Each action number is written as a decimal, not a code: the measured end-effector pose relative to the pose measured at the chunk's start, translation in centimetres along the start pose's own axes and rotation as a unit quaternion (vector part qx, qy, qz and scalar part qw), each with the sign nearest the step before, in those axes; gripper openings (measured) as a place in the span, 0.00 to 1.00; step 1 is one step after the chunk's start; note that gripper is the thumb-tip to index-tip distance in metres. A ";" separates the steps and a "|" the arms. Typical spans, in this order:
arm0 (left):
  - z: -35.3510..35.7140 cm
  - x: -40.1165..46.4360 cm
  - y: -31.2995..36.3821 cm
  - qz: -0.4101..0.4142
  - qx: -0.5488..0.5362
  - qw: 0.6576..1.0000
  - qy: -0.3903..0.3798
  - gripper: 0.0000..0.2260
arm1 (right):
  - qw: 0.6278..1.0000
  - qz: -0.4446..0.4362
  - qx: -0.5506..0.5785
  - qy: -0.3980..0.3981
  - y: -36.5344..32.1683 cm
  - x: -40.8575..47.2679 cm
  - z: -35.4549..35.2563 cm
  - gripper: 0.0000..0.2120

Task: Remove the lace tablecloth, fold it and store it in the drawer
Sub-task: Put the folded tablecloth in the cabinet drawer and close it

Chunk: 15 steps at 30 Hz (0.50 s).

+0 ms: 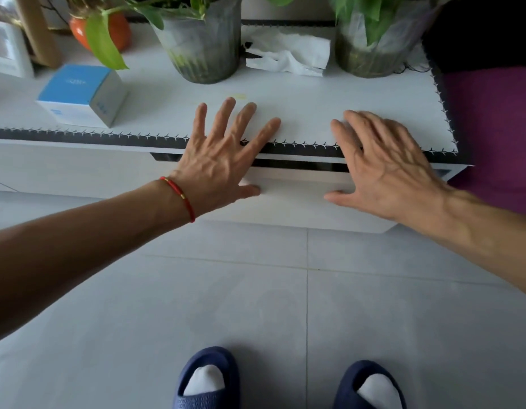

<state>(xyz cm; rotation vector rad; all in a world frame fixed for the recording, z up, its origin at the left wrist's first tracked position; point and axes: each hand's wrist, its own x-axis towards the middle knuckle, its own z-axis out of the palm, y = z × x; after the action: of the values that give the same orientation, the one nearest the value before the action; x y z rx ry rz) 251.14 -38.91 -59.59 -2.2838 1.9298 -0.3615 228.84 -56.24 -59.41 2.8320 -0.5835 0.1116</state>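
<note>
The tablecloth (309, 104) is white with a black stitched border and lies flat on the top of a white cabinet. Below its front edge a white drawer (297, 187) stands slightly out, with a dark gap above its front. My left hand (223, 160), with a red string at the wrist, is spread over the cloth's front edge, and its thumb touches the drawer front. My right hand (385, 166) lies beside it with straight fingers across the border, thumb also on the drawer front. Neither hand holds anything.
On the cloth stand two grey plant pots (202, 45) (373, 48), a crumpled white tissue (288, 54) between them and a blue and white box (81, 95) at the left. An orange pot (102, 31) sits further back. A purple surface (491, 128) adjoins the right side. My slippered feet are on the tiled floor.
</note>
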 end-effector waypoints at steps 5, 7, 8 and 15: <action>0.7 1.6 -0.6 0.010 0.013 1.000 0.021 0.43 | 0.997 -0.008 -0.017 0.068 0.7 1.4 0.9 0.37; 0.9 1.8 -0.8 0.017 0.015 0.999 0.034 0.42 | 0.997 -0.011 -0.019 0.078 0.9 1.5 1.2 0.36; 1.1 1.8 -0.8 0.020 0.016 0.999 0.043 0.42 | 0.996 -0.013 -0.020 0.083 0.9 1.5 1.4 0.36; 1.3 1.9 -1.0 0.020 0.021 0.997 0.065 0.40 | 0.996 -0.009 -0.031 0.081 0.6 1.6 1.3 0.33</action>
<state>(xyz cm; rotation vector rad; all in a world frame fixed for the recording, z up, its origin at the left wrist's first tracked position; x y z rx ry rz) 252.68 -40.66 -60.38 -2.2427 2.0051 -0.5533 230.07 -57.74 -60.35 2.7352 -0.5161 0.3122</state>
